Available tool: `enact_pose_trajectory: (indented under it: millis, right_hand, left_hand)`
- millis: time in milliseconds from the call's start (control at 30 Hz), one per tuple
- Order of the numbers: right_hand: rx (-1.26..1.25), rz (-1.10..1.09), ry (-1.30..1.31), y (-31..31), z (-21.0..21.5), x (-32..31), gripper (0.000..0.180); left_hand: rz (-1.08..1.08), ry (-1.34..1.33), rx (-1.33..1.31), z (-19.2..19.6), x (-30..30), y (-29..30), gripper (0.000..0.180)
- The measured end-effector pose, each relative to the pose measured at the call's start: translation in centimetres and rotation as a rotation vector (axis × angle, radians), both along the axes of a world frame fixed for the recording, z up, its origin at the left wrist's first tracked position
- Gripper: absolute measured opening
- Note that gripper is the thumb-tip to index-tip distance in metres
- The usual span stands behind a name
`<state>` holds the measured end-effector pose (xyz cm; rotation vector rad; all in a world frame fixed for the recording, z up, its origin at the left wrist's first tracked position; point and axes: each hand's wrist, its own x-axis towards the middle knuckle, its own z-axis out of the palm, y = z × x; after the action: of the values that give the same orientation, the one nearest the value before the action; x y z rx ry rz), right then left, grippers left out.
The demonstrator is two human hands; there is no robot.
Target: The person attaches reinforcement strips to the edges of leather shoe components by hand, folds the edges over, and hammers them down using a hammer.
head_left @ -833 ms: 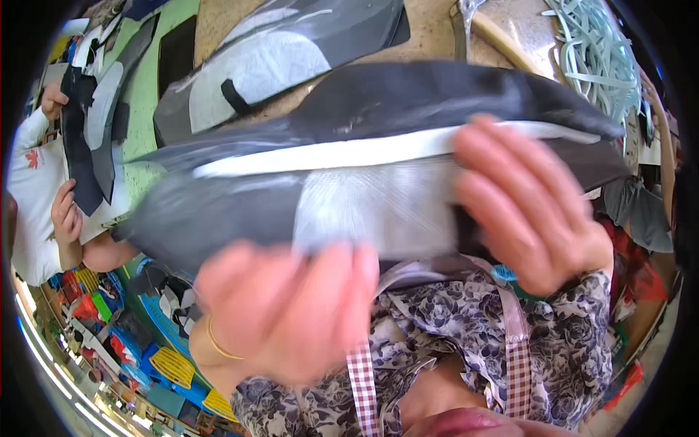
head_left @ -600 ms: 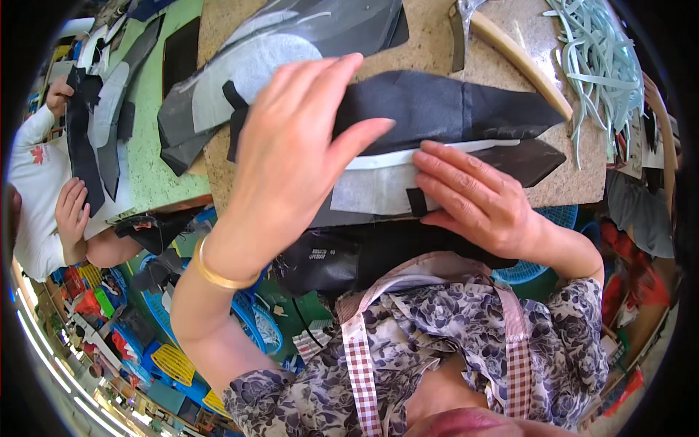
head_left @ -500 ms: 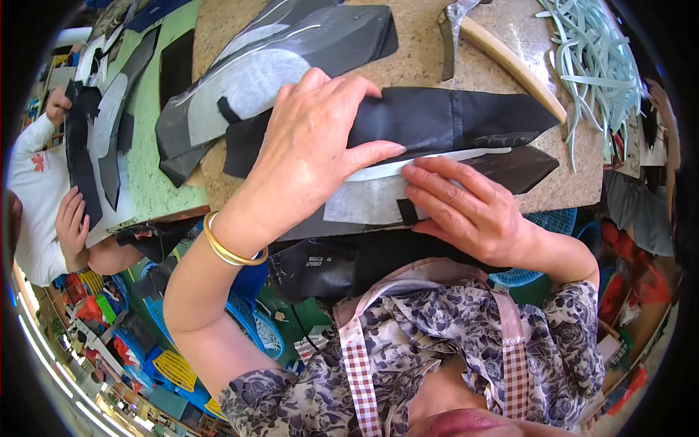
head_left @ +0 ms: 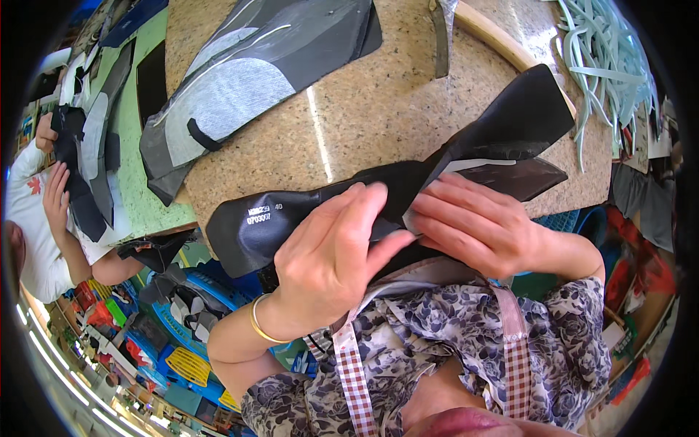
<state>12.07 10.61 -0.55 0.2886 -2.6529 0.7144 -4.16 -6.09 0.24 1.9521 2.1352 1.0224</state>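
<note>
A long black leather piece (head_left: 266, 215), like part of a boot upper, lies bent across the near edge of the stone slab in front of me. My left hand (head_left: 335, 247) grips it near the middle, fingers and thumb on either side of a fold. Just to the right, my right hand (head_left: 480, 226) holds the folded part, its fingers pressed together on it. Beyond the right fingers, the right end splits into a raised black flap and a lower dark panel (head_left: 510, 178). A narrow white strip (head_left: 484, 164) shows between them. The fold under my hands is partly hidden.
Grey panels with pale backing (head_left: 233, 91) lie at the far left of the stone slab (head_left: 349, 124). A wooden-handled hammer (head_left: 502, 40) lies at the back, with pale blue strips (head_left: 611, 65) to its right. At left, a co-worker's hands (head_left: 54, 193) touch similar pieces. Blue baskets (head_left: 218, 291) stand below.
The leather piece has been pulled nearer and turned over at its left, hiding the pale backing there. Its right flap now stands raised. My left hand has come down toward me.
</note>
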Motion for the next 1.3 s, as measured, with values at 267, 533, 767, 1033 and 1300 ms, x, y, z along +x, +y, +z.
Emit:
enact_pose_trajectory:
  millis: [267, 533, 767, 1033, 1300]
  right_hand:
    - [0.212, -0.311, -0.145, 1.3, 1.6, 2.4, 0.025]
    - [0.26, -0.244, -0.126, 2.2, 0.4, 3.6, 0.032]
    - [0.147, -0.228, -0.143, 2.6, -0.5, 5.1, 0.034]
    - [-0.077, -0.234, -0.167, 4.9, -0.3, 4.1, 0.032]
    - [0.003, -0.306, -0.123, 4.6, 0.6, 4.7, 0.03]
  left_hand:
    - [0.013, 0.29, -0.079, 1.3, 0.4, 1.5, 0.021]
    - [-0.076, 0.225, -0.132, 2.1, 1.3, 1.4, 0.023]
    - [-0.121, 0.442, -0.142, 0.6, 1.7, 2.4, 0.03]
    - [-0.298, 0.45, -0.276, 1.4, 2.3, 3.2, 0.018]
    - [-0.339, 0.482, -0.339, 2.1, 3.4, 6.2, 0.011]
